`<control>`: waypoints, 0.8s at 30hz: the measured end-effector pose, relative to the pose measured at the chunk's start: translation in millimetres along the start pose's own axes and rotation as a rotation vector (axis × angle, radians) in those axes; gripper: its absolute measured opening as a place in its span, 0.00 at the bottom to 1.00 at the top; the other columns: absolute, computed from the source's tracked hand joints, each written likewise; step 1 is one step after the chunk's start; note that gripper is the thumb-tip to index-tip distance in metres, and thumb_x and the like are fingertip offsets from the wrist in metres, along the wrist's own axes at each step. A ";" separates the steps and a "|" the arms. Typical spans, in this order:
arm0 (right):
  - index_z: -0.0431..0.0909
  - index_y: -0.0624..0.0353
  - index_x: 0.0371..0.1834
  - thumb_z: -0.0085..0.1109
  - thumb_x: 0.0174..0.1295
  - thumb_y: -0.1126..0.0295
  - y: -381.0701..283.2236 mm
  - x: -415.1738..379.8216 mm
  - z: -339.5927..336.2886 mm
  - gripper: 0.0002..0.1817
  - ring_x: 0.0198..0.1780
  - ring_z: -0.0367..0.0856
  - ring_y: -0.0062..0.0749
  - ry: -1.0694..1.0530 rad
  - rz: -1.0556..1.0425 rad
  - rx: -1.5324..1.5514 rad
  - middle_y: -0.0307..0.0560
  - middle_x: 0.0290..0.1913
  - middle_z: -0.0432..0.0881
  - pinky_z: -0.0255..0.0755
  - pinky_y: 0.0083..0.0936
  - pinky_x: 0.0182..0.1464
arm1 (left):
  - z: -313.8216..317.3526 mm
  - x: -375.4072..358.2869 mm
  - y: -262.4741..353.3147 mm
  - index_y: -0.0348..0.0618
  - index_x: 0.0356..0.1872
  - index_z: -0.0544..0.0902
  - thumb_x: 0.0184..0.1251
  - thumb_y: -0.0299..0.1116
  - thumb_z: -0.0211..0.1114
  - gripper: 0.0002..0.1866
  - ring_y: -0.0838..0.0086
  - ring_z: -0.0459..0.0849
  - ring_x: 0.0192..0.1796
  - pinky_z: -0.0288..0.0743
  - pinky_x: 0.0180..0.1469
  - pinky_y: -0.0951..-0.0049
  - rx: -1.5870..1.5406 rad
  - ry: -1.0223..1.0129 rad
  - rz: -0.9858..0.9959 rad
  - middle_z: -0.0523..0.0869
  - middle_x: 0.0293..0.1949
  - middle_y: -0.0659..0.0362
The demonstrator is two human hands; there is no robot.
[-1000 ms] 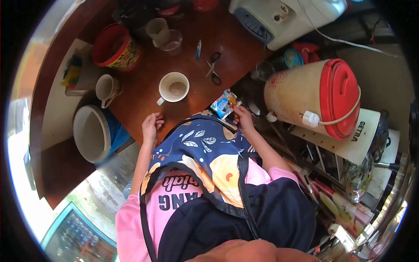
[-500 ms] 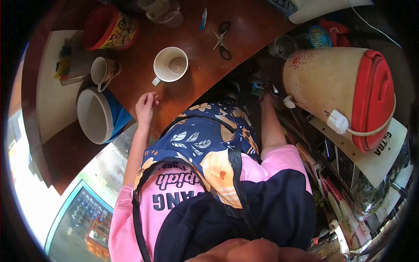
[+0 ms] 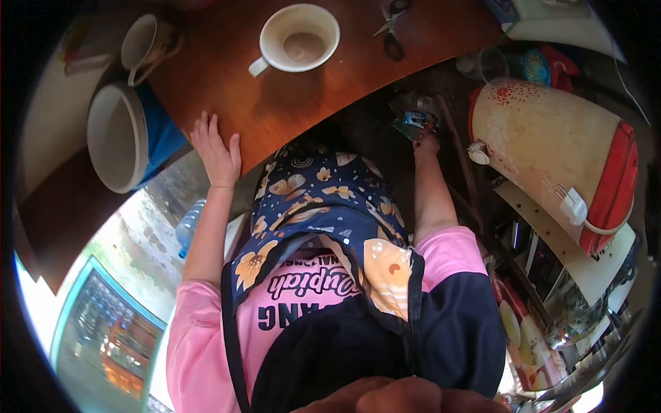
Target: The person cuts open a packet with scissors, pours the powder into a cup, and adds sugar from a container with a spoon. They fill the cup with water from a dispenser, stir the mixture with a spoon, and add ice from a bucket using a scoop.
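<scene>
My left hand point(image 3: 216, 150) lies flat on the near edge of the brown wooden table point(image 3: 206, 89), fingers spread and holding nothing. Below the table's edge, on the right, my right hand point(image 3: 427, 142) is closed on a small blue and green sachet point(image 3: 415, 120); the fingers are partly in shadow. On the table stands a white cup point(image 3: 296, 22) with brownish powder point(image 3: 304, 47) at its bottom, its handle toward me. Neither hand touches the cup. Dark-handled scissors point(image 3: 393, 45) lie to its right.
A second cup point(image 3: 140, 43) stands at the left, above a round white-rimmed container point(image 3: 141, 138). On the right are a large cream container with red ends point(image 3: 544, 131), a white plug point(image 3: 573, 206) and a clear cup point(image 3: 493, 66). A plastic bottle point(image 3: 189, 224) is low on the left.
My left hand has gone from loosely curled above the table edge to spread flat on it. My right hand has lifted slightly with the sachet. The view has tilted down toward my body.
</scene>
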State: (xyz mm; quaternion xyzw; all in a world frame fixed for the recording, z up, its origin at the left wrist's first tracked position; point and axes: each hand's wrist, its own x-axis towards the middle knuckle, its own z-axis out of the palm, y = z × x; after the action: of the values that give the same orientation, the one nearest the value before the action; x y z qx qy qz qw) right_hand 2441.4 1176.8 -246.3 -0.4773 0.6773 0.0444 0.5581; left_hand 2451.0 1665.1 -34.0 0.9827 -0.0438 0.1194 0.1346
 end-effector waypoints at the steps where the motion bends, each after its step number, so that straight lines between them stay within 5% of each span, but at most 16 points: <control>1: 0.76 0.47 0.29 0.62 0.59 0.57 0.9 6.0 0.3 0.10 0.22 0.64 0.22 0.005 -0.008 -0.003 0.32 0.21 0.66 0.62 0.21 0.24 | 0.9 -1.8 -0.8 0.37 0.63 0.64 0.67 0.46 0.53 0.29 0.46 0.58 0.67 0.45 0.70 0.49 0.000 0.028 0.007 0.63 0.66 0.44; 4: 0.74 0.48 0.27 0.62 0.59 0.54 -0.6 41.9 4.6 0.12 0.22 0.63 0.24 0.125 0.017 -0.031 0.34 0.21 0.66 0.63 0.23 0.26 | 5.3 -7.7 -3.1 0.37 0.62 0.65 0.67 0.47 0.54 0.29 0.47 0.60 0.67 0.47 0.69 0.50 0.037 0.060 -0.002 0.65 0.65 0.45; 13: 0.72 0.53 0.32 0.59 0.61 0.55 -16.0 194.1 43.3 0.14 0.31 0.69 0.31 -0.049 -0.190 0.050 0.40 0.27 0.69 0.68 0.30 0.34 | 11.6 -12.1 -2.2 0.35 0.60 0.68 0.69 0.45 0.53 0.26 0.52 0.64 0.66 0.54 0.67 0.59 0.136 0.096 0.111 0.69 0.63 0.47; 24: 0.71 0.58 0.46 0.54 0.64 0.57 -63.2 296.0 201.7 0.17 0.38 0.75 0.41 -0.247 -0.233 0.195 0.49 0.38 0.74 0.71 0.36 0.43 | 19.2 -6.0 3.4 0.33 0.65 0.61 0.73 0.48 0.46 0.30 0.57 0.59 0.70 0.51 0.71 0.60 -0.017 -0.075 -0.015 0.62 0.66 0.45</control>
State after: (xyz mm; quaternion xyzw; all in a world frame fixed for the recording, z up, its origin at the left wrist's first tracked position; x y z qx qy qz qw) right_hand 2652.6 1085.5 -528.0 -0.4869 0.5450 -0.0281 0.6820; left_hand 2449.1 1656.9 -52.5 0.9856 -0.0427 0.0809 0.1423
